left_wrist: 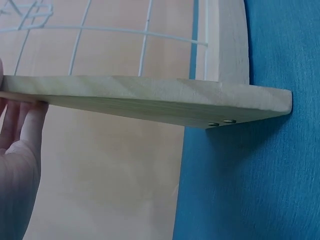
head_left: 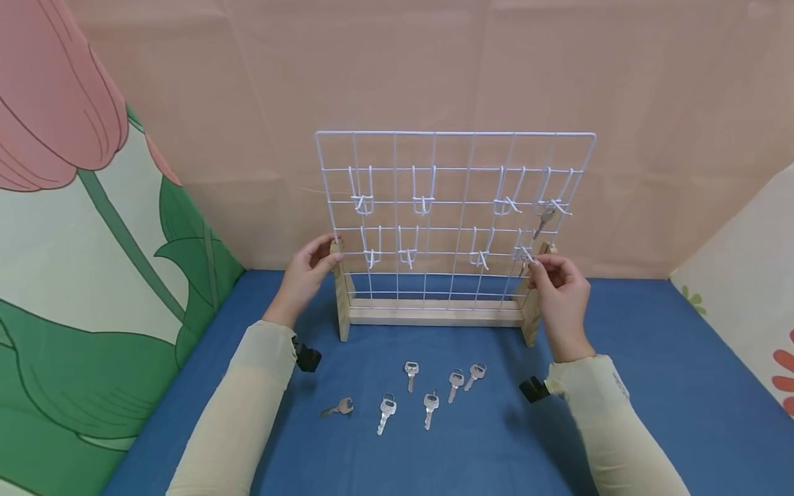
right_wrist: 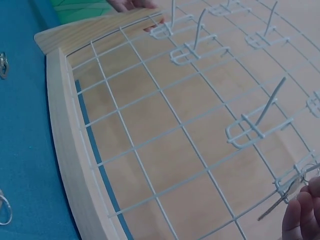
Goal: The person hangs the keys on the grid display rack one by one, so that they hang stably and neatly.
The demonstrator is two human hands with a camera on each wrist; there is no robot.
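Observation:
A white wire grid rack [head_left: 434, 202] with hooks stands in a wooden base [head_left: 434, 317]. My left hand [head_left: 305, 275] grips the top of the left wooden upright [head_left: 342, 296]; in the left wrist view its fingers lie behind the board [left_wrist: 150, 95]. At the lower right hook, my right hand [head_left: 563, 296] pinches a key's ring; in the right wrist view the key [right_wrist: 274, 207] hangs beside the fingers, its ring at the hook. Another key [head_left: 544, 220] hangs on the upper right hook, above my right hand.
Several loose keys lie on the blue cloth before the rack, among them a darker one [head_left: 338, 407] at the left and a silver one [head_left: 476, 375] at the right. Patterned panels [head_left: 93, 386] flank the table, with a brown backdrop [head_left: 434, 62] behind.

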